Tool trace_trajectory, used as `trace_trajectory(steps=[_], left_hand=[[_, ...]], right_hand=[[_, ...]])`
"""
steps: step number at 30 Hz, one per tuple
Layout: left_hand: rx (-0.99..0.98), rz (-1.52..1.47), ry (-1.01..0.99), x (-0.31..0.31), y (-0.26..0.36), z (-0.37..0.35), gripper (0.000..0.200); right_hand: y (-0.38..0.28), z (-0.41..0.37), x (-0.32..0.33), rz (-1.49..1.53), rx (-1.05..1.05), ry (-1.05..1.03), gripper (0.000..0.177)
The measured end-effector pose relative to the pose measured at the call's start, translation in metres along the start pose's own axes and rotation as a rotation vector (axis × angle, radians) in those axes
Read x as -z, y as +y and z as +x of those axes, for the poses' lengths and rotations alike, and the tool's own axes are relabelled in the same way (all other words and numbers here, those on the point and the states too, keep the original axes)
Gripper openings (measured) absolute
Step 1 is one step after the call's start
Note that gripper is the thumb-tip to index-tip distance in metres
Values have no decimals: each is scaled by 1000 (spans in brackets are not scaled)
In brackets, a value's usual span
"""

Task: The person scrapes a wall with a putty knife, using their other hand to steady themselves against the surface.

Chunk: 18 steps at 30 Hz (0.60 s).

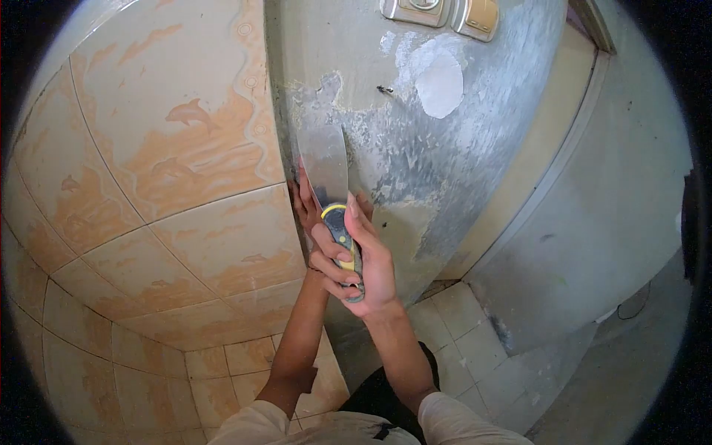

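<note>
My right hand (374, 263) is closed around the dark grey and yellow handle of a putty knife (325, 159). Its wide metal blade points up, close to the painted wall (408, 170) near the tile edge. Whether the blade's tip touches the surface cannot be made out. Behind the knife, my left hand (305, 202) rests against the wall with its fingers stretched upward; its palm is hidden by the blade and my right hand. Around the blade the wall is patchy, with peeled paint and rough grey areas.
Dolphin-patterned tiles (178, 133) cover the wall at left. Above are switch fittings (445, 13), a white patch (439, 87) and a small dark fixing (384, 90) sticking out. At right stand a door frame (549, 163) and a grey panel (578, 245). Tiled floor (475, 348) lies below.
</note>
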State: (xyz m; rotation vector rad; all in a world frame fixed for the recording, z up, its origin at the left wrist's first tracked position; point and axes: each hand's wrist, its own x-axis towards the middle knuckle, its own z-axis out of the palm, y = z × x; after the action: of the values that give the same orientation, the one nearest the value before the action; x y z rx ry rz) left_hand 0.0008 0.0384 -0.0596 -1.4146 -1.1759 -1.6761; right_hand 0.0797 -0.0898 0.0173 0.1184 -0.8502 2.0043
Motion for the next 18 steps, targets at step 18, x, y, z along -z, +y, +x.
trace_trajectory(steps=[18], left_hand=[[12, 3, -11, 1, -2, -4, 69]], right_hand=[[-6, -3, 2, 12, -29, 43, 35]])
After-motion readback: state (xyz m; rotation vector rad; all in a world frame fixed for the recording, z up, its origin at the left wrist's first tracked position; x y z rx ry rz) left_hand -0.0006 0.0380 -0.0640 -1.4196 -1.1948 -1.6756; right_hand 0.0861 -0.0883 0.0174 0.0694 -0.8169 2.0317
